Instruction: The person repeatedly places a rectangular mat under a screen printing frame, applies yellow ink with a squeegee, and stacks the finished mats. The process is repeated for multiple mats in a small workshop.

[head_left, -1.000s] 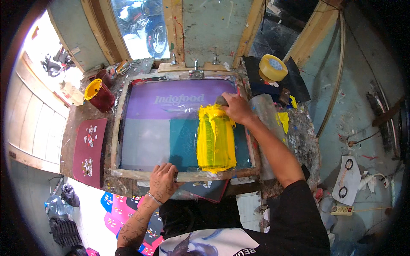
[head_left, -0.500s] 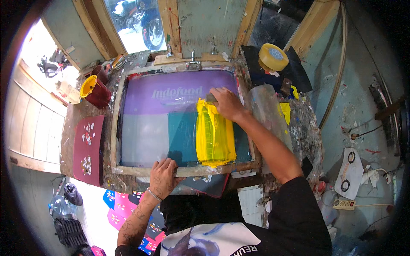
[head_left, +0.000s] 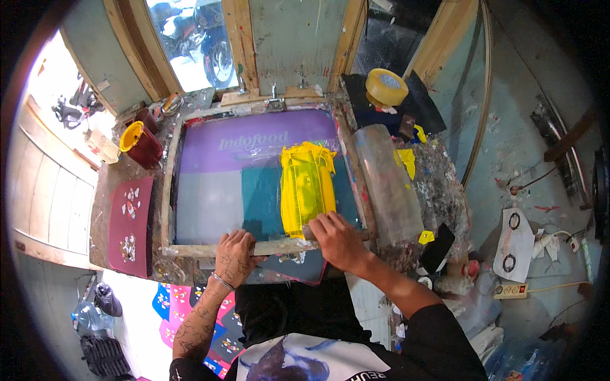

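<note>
A wooden-framed printing screen (head_left: 210, 249) lies on the worktable, its mesh part purple, grey and teal. Yellow ink (head_left: 307, 184) covers a tall patch on the mesh's right half. Closed round a small squeegee (head_left: 309, 233), my right hand (head_left: 342, 242) is at the near end of that patch; the fingers hide most of the tool. My left hand (head_left: 234, 260) grips the near rail of the frame, fingers curled over it. Beneath that rail a dark sheet (head_left: 293, 269) with a reddish edge sticks out toward me.
At left stand a dark red ink pot (head_left: 143, 150) with a yellow rim and a maroon printed sheet (head_left: 130, 225). To the right lie a clear plastic sheet (head_left: 387, 184) and a roll of tape (head_left: 386, 87). Hinge clamps (head_left: 274, 101) hold the screen's far side.
My right hand has drawn the squeegee from the far end of the yellow patch to its near end. The left hand stays on the frame. The view has shifted slightly.
</note>
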